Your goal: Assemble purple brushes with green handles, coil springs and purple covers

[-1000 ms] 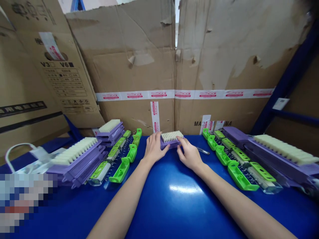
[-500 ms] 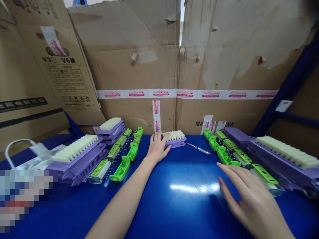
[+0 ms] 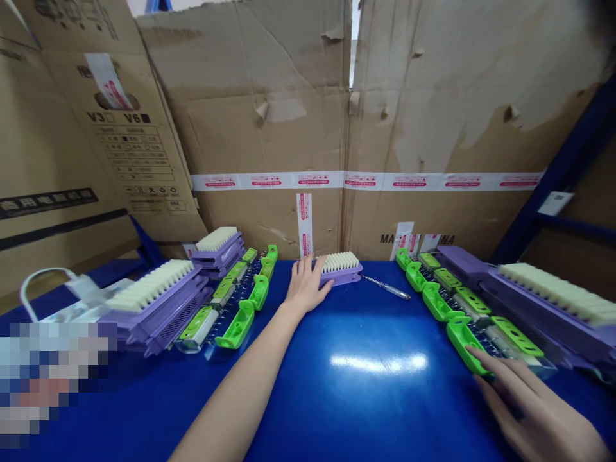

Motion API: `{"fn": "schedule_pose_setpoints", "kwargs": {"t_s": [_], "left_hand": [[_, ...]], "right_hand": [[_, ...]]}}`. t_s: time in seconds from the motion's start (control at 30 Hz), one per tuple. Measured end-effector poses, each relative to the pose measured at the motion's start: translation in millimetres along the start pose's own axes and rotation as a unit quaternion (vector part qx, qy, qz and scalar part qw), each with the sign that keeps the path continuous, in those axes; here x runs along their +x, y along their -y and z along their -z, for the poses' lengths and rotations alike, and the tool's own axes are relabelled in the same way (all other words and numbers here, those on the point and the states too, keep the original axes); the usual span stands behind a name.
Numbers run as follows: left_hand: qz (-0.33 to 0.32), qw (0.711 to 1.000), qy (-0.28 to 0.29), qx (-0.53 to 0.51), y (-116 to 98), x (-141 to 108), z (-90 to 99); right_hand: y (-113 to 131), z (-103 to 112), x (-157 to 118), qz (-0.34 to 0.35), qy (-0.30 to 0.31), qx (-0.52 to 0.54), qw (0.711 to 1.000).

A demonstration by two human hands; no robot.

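My left hand reaches to the back of the blue table and closes around the left end of a purple brush with cream bristles. Its fingers lie over the far side, the thumb along the front. At the lower right, my right hand has its fingers apart, thumb below, with the fingertips at the near end of a bright green plastic cover. Whether they touch it is hard to tell. That cover is the nearest in a row of similar green covers. Beside the brush lies a thin screwdriver with a clear handle.
On the left stand purple brush blocks, clear-and-green parts and green covers. More green-topped parts and a long purple brush line the right. Cardboard walls the back. A white plug with cable sits far left.
My right hand has moved right and toward me, down to the nearest green cover, which it partly hid before. My left hand stays on the purple brush. The view has shifted slightly.
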State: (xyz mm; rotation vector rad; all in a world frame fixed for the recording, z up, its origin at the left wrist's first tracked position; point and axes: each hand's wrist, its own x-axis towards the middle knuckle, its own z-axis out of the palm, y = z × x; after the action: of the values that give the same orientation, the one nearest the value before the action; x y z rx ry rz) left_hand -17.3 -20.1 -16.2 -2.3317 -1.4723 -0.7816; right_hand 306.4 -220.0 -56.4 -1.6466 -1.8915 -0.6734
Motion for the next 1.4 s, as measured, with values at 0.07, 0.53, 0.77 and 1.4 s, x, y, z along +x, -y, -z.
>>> {"fn": "schedule_pose_setpoints", "kwargs": {"t_s": [0.07, 0.53, 0.77, 1.4], "left_hand": [[0.003, 1.0, 0.002, -0.001, 0, 0, -0.9], [0.027, 0.997, 0.063, -0.042, 3, 2, 7.3], [0.08, 0.996, 0.033, -0.016, 9, 1, 10.4], [0.003, 0.994, -0.028, 0.101, -11, 7, 14.8]], "right_hand": [[5, 6, 0, 0.006, 0.002, 0.029, 1.0], [86, 15, 73, 0.08, 0.154, 0.303, 0.937], [97, -22, 107, 0.064, 0.164, 0.14, 0.974], [120, -98, 173, -0.219, 0.028, 0.4, 0.889]]}}
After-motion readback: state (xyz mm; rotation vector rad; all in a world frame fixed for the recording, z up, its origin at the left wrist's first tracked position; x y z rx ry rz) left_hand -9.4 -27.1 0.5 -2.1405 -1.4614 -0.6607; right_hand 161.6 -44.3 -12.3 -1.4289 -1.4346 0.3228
